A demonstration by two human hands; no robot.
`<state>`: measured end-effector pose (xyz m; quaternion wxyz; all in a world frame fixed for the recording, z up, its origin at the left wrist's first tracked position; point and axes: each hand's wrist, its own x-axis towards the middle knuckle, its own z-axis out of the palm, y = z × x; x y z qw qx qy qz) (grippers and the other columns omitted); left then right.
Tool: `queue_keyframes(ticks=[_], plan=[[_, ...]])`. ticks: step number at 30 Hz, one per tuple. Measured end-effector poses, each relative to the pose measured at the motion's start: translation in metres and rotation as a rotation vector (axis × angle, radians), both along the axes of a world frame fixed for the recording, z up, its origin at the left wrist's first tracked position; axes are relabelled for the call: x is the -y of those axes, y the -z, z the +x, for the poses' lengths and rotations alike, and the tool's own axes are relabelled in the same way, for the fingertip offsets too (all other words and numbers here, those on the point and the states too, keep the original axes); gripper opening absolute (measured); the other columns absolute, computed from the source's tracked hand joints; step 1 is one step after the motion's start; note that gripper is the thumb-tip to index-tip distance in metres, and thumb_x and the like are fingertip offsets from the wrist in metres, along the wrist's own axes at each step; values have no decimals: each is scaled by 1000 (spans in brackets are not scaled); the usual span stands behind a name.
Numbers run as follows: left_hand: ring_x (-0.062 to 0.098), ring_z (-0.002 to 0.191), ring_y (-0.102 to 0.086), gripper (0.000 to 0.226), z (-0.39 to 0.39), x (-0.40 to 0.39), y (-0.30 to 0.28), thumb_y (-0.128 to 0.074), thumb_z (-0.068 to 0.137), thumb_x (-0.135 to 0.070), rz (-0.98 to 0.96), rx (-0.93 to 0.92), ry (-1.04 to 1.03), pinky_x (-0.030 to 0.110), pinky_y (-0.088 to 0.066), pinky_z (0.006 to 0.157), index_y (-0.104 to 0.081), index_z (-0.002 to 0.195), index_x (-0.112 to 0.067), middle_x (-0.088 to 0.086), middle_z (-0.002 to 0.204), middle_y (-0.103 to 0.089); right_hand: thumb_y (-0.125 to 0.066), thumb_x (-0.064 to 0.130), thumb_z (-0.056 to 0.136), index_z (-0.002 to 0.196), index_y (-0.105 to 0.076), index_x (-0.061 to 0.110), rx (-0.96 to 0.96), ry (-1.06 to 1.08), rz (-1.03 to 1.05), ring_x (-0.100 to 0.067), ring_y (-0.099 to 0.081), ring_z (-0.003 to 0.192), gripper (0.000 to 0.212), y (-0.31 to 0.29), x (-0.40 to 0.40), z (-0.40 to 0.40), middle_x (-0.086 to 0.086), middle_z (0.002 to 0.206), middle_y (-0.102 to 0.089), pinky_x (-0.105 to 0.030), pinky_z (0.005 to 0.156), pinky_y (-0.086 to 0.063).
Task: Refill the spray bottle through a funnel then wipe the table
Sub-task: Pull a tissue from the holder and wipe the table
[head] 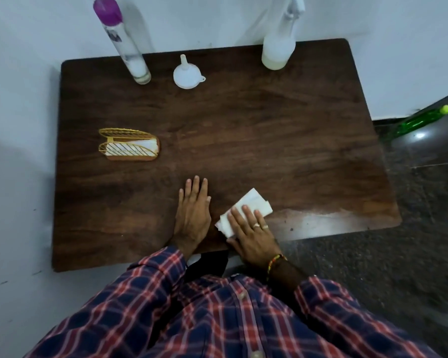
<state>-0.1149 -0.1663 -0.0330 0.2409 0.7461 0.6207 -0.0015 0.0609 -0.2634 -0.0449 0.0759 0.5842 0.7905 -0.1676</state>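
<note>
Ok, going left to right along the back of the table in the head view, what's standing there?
purple-capped bottle → white funnel → spray bottle.

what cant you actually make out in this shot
- Spray bottle, head view: its trigger head is cut off by the top edge.
- Purple-capped bottle: label print is too blurred to read.
- Folded tissue: the part under the right hand is hidden, so any wetness or dirt there is unknown.
- Green bottle on the floor: streaked by blur, no detail.
- Napkin holder: the napkin count is too small to tell.
</note>
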Motion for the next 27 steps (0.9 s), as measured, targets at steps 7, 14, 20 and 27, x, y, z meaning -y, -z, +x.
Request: queue_keyframes(ticks=[7,14,20,27], plan=[[27,151,-5,52,23,-31,-8,-26,106,-25,-39,-65,3,41,-4,122,-17,155,-12,9,164,-12,-23,41,97,148,-38,9,-25,408,22,-38,-32,143,62,-1,-82,29,-11,155,-37,-56,115,-25],[25,151,-1,54,43,-74,-17,-26,106,-25,-138,-89,-104,43,-12,122,-10,156,-16,6,165,-5,-25,41,97,147,-42,12,3,102,-4,-33,-40,140,60,-3,-80,27,-7,154,-40,-53,113,-30],[31,150,-13,60,51,-95,-23,-37,102,-21,-251,-300,-106,45,-34,111,-11,156,-13,10,164,-9,-25,36,102,153,-26,10,-41,313,-14,-37,-20,148,57,1,-150,45,-10,161,-25,-54,118,-14],[30,127,-48,60,50,-115,-28,-52,94,-20,-224,-371,-104,38,-44,101,-32,151,-17,13,152,-38,-30,38,96,146,-44,13,3,-57,-32,-34,-40,140,58,1,-142,50,-5,153,-41,-54,112,-34]])
